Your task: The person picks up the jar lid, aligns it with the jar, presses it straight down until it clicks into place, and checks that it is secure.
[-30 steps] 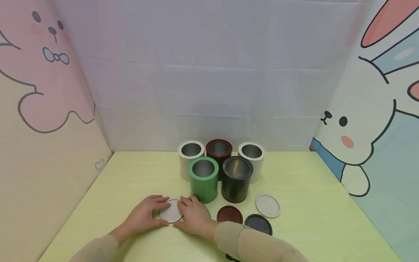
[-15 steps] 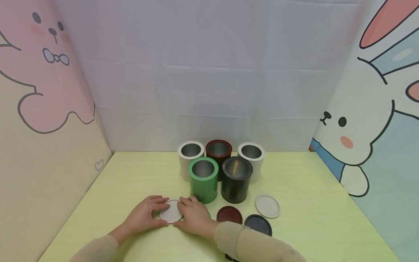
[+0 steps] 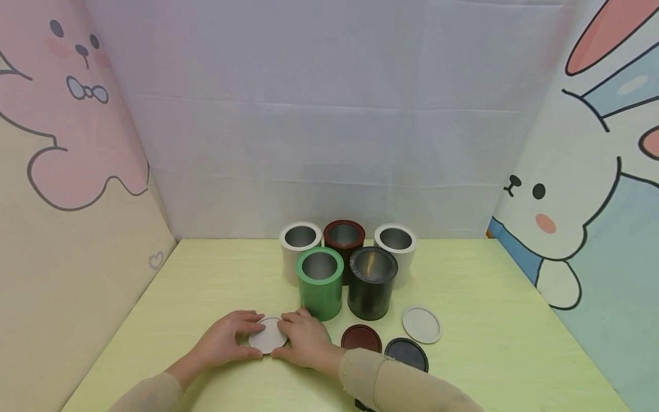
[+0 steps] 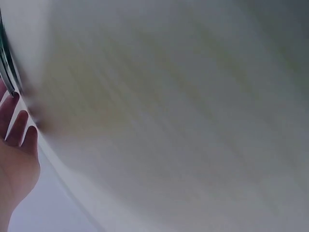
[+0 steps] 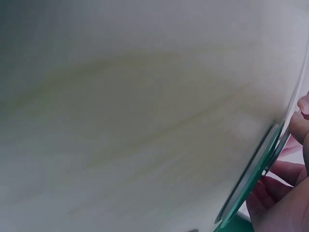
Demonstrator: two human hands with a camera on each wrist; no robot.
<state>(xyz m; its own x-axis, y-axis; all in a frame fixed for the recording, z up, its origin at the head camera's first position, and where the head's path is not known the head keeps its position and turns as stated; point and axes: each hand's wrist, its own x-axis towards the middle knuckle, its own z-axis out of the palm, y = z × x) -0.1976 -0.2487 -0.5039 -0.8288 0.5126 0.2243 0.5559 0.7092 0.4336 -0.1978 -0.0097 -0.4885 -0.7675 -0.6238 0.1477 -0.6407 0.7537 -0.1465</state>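
Observation:
A round white lid [image 3: 268,336] lies between both hands, low over the table in front of the green can [image 3: 320,289]. My left hand [image 3: 221,339] grips its left edge, fingers on the far side and thumb on the near side. On the opposite edge, my right hand [image 3: 307,341] pinches it the same way. Under the right hand a green lid [image 5: 248,179] is mostly covered, only a sliver showing in the head view. The left wrist view catches the left fingers [image 4: 17,128] right at a lid's rim.
Behind stand two white cans [image 3: 292,263] and a dark red can [image 3: 346,247], with a black can [image 3: 369,294] in front. A dark red lid [image 3: 361,338], a black lid [image 3: 407,353] and another white lid [image 3: 421,324] lie to the right, near the right sleeve [image 3: 365,375].
Both hands have shifted the white lid slightly toward the person and to the left, keeping their hold on its edges. The cans and the other lids stay put.

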